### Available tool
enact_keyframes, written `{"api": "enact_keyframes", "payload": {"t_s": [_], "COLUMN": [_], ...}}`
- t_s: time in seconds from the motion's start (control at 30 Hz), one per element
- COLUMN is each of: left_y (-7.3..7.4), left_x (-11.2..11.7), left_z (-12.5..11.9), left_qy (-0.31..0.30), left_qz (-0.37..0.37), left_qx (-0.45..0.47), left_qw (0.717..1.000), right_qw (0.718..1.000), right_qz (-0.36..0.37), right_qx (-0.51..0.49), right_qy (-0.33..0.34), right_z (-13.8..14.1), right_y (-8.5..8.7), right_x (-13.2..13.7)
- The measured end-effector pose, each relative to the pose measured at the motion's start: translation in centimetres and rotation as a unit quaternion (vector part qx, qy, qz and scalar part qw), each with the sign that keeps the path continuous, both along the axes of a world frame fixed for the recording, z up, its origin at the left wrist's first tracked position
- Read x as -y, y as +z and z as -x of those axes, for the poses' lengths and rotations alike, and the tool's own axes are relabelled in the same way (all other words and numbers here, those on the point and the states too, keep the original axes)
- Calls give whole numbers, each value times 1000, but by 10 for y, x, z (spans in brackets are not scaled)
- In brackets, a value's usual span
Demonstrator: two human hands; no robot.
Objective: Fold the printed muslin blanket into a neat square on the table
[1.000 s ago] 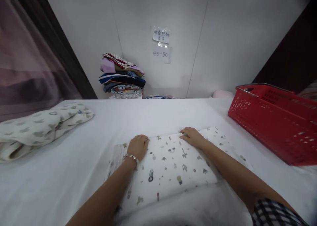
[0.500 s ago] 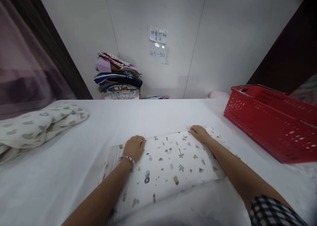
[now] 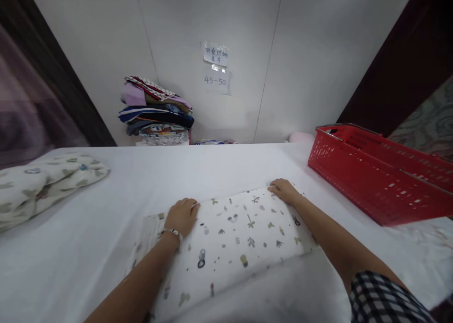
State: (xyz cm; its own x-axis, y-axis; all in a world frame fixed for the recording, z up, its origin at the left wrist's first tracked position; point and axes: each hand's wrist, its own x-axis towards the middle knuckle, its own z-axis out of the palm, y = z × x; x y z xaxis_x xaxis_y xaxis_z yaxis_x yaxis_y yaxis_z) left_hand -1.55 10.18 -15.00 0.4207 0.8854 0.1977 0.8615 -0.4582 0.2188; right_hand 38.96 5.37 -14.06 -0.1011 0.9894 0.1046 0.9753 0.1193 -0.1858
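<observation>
A white cloth (image 3: pixel 233 247) printed with small plants and shapes lies folded on the table in front of me. Its far edge is held between the thumb and fingers of my left hand (image 3: pixel 182 217), which wears a bracelet at the wrist. My right hand (image 3: pixel 283 191) grips the same edge near the far right corner. Part of the cloth's right side is covered by my right forearm. Along the near side of the print runs a plain whitish layer (image 3: pixel 276 294); I cannot tell whether it is cloth or plastic.
On the left of the white table (image 3: pixel 226 167) lies a crumpled leaf-print cloth (image 3: pixel 53 181). A red basket (image 3: pixel 371 177) with metal handles stands on the right. Behind the table are a stack of folded fabrics (image 3: pixel 155 111) and a wall with paper signs (image 3: pixel 216 80).
My view has turned slightly right, so most things sit further left. Both hands stay at the cloth's far edge; the right hand has shifted a little rightward along it.
</observation>
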Motion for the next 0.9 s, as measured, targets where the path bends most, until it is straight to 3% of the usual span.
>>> {"api": "enact_keyframes", "payload": {"t_s": [0.17, 0.27, 0.33, 0.43, 0.6, 0.8, 0.9], "left_y": [2, 4, 4, 4, 4, 2, 1], "left_x": [1, 2, 1, 0, 0, -1, -2], "left_z": [0, 0, 0, -1, -1, 1, 1], "left_qy": [0, 0, 5, 12, 10, 14, 11], "left_qz": [2, 7, 10, 17, 16, 19, 11], "left_qx": [3, 9, 10, 5, -4, 3, 5], "left_qw": [1000, 1000, 1000, 1000, 1000, 1000, 1000], "right_qw": [999, 997, 997, 999, 997, 997, 993], "right_qz": [-20, -51, -63, -21, 69, 63, 40], "right_qx": [13, 24, 30, 41, 30, 33, 67], "right_qy": [-34, -54, -32, 24, -33, -27, -89], "right_z": [0, 8, 19, 33, 34, 27, 15], "right_y": [0, 5, 7, 3, -7, -5, -8], "right_x": [1, 13, 25, 40, 40, 40, 46]}}
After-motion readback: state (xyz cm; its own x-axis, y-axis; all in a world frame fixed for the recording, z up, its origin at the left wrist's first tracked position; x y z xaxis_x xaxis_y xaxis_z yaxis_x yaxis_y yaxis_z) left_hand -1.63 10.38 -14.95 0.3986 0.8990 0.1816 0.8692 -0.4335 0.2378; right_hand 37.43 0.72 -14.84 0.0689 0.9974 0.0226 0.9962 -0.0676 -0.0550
